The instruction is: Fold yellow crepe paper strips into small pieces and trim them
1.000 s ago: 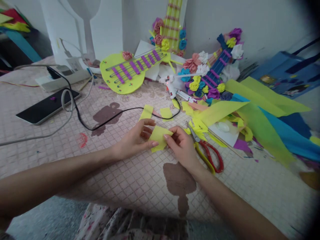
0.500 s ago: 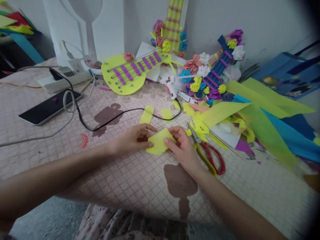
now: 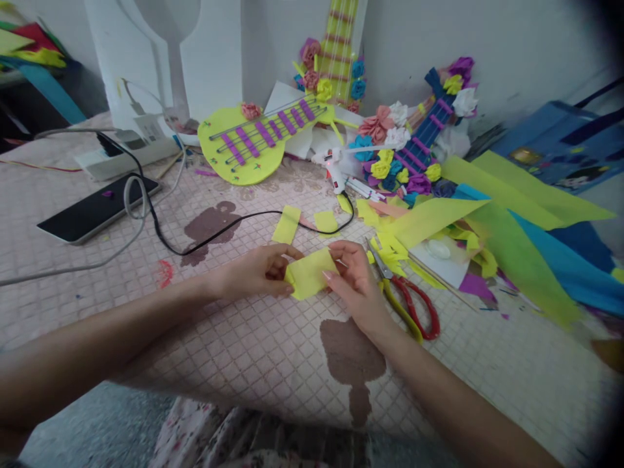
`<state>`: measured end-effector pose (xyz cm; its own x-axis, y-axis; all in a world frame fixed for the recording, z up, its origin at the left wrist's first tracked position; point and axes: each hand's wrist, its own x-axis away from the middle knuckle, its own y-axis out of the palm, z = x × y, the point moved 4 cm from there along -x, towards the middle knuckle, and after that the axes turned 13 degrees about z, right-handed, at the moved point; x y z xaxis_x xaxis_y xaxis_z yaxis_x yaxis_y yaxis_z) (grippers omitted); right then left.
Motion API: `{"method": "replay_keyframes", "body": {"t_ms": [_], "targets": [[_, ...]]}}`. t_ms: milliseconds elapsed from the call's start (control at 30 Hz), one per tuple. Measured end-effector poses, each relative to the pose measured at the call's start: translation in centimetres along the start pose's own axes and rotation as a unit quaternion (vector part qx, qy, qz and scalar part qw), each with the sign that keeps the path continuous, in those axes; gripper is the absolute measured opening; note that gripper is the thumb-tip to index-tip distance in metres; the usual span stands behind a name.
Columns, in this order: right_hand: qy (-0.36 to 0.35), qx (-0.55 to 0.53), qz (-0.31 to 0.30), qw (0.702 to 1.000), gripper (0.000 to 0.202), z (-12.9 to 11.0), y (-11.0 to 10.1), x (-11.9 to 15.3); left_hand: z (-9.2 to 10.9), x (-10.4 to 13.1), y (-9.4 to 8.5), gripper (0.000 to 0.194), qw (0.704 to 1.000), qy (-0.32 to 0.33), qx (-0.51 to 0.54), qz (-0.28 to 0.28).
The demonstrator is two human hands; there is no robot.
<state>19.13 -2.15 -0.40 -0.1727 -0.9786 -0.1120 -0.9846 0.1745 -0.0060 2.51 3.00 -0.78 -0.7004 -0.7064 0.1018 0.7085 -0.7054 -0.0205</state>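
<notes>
Between my hands, above the quilted tabletop, is a small yellow crepe paper piece (image 3: 312,273). My left hand (image 3: 260,270) pinches its left edge, where a corner looks curled. On the other side, my right hand (image 3: 358,276) grips the paper with the thumb on top and the fingers behind it. Scissors (image 3: 412,302) with red and yellow handles lie just right of my right hand. Beyond my hands are cut yellow paper pieces (image 3: 286,224) and a white glue gun (image 3: 335,172) with a black cord.
A yellow paper guitar (image 3: 244,146) and a blue flower-covered one (image 3: 424,143) stand at the back. Crepe strips (image 3: 531,253) spread over the right side. At left are a black phone (image 3: 97,208), a power strip (image 3: 117,156) and loose cables.
The yellow paper has turned slightly and shows more of its length. Its left edge now looks more curled at my left fingers. Both hands have shifted only a little.
</notes>
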Motion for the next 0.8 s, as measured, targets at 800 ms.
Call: {"method": "replay_keyframes", "body": {"t_ms": [800], "targets": [[0.092,0.015,0.029,0.995,0.024,1.9,-0.8,0.3,2.3,1.0,0.4,0.046,0.837,0.356,-0.397,0.123]]}}
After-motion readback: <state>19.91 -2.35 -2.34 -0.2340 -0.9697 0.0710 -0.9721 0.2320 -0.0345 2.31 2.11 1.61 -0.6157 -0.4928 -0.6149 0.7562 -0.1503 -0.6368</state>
